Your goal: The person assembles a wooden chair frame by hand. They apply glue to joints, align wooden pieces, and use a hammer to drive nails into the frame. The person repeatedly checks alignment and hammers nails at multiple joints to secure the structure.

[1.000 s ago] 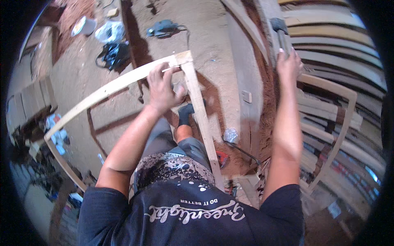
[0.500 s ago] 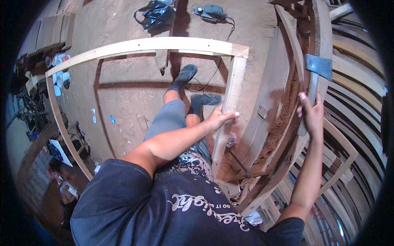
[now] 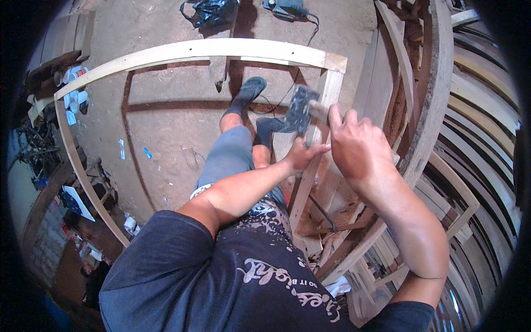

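A large pale wooden frame (image 3: 254,48) stands around my legs, its bars meeting at a corner on the upper right. My left hand (image 3: 303,157) is closed round the frame's right bar, the thumb lying across its top. Just above it, my right hand (image 3: 362,146) grips the short handle of a hatchet (image 3: 301,108). The dark, worn hatchet head hangs tilted over the left side of that bar, beyond my left fingers. Motion blurs the head a little, and I cannot tell whether it touches the wood.
To the right runs a long thick plank (image 3: 434,105) with sawdust along it, and stacked boards (image 3: 481,138) lie past it. A corded power tool (image 3: 285,9) and a black plastic bag (image 3: 210,14) rest on the floor ahead. White containers (image 3: 74,97) stand at the left.
My right hand has lifted the hatchet off the plank at the right and swung it left, over the frame's bar near my left hand. The left hand keeps its hold.
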Demonstrator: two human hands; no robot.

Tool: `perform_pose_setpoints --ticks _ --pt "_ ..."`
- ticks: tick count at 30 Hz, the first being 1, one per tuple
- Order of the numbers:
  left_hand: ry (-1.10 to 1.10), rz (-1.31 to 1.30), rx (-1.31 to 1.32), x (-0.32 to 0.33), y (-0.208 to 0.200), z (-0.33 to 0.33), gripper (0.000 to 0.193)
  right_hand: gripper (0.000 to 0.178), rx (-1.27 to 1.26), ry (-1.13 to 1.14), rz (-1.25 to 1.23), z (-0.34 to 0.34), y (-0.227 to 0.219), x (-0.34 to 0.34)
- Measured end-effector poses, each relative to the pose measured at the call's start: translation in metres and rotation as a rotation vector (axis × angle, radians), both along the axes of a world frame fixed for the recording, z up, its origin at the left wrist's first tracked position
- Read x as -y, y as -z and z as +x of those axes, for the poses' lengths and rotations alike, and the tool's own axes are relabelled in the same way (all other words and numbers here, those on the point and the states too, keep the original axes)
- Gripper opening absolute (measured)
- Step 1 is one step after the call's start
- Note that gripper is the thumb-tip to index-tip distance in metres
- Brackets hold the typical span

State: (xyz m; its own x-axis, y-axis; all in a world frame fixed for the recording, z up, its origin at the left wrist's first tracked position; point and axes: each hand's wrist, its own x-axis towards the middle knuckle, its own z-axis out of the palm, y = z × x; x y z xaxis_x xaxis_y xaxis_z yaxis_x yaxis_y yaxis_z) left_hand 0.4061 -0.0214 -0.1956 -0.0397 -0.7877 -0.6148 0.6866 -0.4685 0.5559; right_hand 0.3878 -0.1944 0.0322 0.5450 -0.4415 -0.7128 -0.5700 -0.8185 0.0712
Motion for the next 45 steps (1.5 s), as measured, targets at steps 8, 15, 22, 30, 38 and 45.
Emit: perform_pose_setpoints --ticks 8,15,22,30,38,45 --pt "0.125 -0.032 0.214 -0.001 0.017 -0.001 0.05 0.037 -0.233 -0.194 0.039 0.034 0.0 -0.003" --pt "0.132 -0.029 0.283 0.014 -0.006 0.008 0.062 0.035 -0.326 -0.174 -0.151 0.061 -0.004 0.01" --pt "0.185 0.041 0.096 0.009 -0.008 0.011 0.06 0.048 -0.308 -0.197 -0.004 0.062 -0.005 0.038" --pt "0.158 0.022 0.09 0.006 0.007 0.005 0.063 0.045 -0.41 -0.139 0.162 0.082 -0.021 0.05" --pt "0.186 -0.004 0.012 -0.005 0.028 -0.002 0.056 0.044 -0.215 -0.122 0.093 0.059 -0.006 0.051" --pt "0.137 0.019 0.093 -0.007 0.015 -0.009 0.053 0.037 -0.443 -0.274 0.275 0.061 -0.012 0.03"
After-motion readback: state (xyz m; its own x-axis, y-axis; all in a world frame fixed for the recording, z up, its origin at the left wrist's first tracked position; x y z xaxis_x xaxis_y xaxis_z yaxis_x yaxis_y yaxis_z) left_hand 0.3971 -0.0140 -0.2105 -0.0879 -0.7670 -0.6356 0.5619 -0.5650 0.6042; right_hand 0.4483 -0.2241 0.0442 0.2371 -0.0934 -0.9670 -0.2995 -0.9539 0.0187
